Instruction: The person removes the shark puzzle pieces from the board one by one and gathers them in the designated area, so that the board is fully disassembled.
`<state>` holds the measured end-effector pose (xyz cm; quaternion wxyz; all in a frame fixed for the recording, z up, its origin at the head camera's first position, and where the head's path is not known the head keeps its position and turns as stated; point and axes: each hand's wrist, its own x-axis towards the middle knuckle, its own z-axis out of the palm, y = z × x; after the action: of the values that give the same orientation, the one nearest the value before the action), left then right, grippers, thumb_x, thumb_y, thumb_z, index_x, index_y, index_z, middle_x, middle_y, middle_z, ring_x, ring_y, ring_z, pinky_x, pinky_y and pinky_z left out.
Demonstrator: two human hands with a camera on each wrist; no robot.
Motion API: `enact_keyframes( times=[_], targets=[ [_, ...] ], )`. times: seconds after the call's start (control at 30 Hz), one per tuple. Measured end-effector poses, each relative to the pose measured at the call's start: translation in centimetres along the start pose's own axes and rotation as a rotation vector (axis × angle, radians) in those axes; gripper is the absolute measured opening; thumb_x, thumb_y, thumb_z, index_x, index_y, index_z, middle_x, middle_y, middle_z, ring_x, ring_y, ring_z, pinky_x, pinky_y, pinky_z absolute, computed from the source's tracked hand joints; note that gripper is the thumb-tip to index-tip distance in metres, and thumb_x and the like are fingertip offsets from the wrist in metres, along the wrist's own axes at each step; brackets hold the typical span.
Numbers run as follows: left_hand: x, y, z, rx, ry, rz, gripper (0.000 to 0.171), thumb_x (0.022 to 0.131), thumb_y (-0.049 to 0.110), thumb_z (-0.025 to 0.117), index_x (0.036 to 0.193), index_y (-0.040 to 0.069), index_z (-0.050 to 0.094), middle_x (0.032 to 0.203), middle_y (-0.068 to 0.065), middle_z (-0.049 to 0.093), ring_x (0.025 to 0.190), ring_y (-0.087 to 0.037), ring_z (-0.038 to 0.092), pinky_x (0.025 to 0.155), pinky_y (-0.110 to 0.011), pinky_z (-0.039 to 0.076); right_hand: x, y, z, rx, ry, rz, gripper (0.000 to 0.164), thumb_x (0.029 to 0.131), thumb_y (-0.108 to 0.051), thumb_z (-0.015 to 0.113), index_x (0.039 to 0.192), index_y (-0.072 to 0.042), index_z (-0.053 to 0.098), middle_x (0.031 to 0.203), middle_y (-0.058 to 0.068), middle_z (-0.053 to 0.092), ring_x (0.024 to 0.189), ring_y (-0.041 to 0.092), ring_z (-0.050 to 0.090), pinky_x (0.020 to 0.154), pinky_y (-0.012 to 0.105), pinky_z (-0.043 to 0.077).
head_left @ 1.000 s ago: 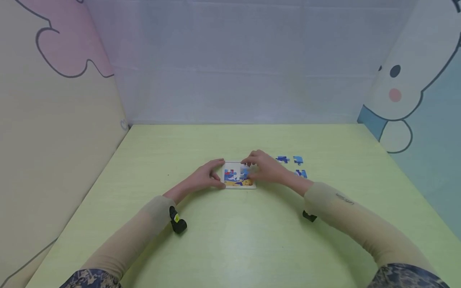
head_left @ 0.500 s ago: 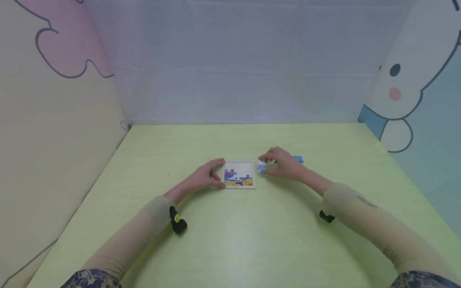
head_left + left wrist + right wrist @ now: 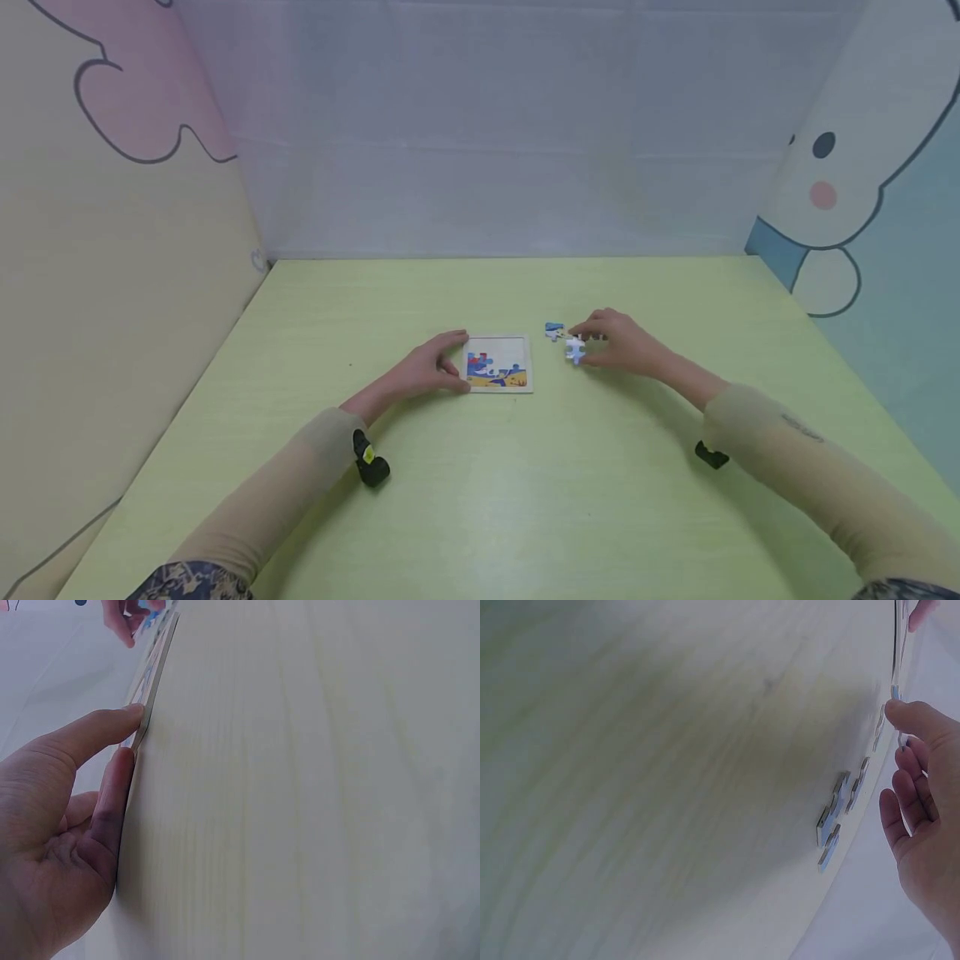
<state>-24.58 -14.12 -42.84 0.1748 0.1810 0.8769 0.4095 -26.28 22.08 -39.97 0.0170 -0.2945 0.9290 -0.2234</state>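
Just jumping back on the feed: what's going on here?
A person is working on a small jigsaw. The left hand holds the left side of the puzzle tray, whose lower part shows fitted pieces while much of its upper part is bare. The right hand pinches a puzzle piece right of the tray. One loose piece lies nearby on the table; the right wrist view shows more.
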Motion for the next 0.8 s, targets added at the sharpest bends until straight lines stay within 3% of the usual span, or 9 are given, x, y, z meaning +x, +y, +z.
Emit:
enact_keyframes(
  times=[0.8],
  targets=[
    [0.3, -0.4, 0.1, 0.013, -0.01, -0.018, 0.092, 0.079, 0.024, 0.083, 0.155, 0.018, 0.032, 0.165, 0.003, 0.024, 0.098, -0.011, 0.063, 0.089, -0.027, 0.048, -1.9, 2.7, -0.6, 0.0, -0.094, -0.008, 0.042, 0.083, -0.02, 0.08, 0.121, -0.008, 0.07, 0.104, 0.005, 0.069, 0.096, 0.022, 0.056, 0.082, 0.036, 0.042]
  ],
)
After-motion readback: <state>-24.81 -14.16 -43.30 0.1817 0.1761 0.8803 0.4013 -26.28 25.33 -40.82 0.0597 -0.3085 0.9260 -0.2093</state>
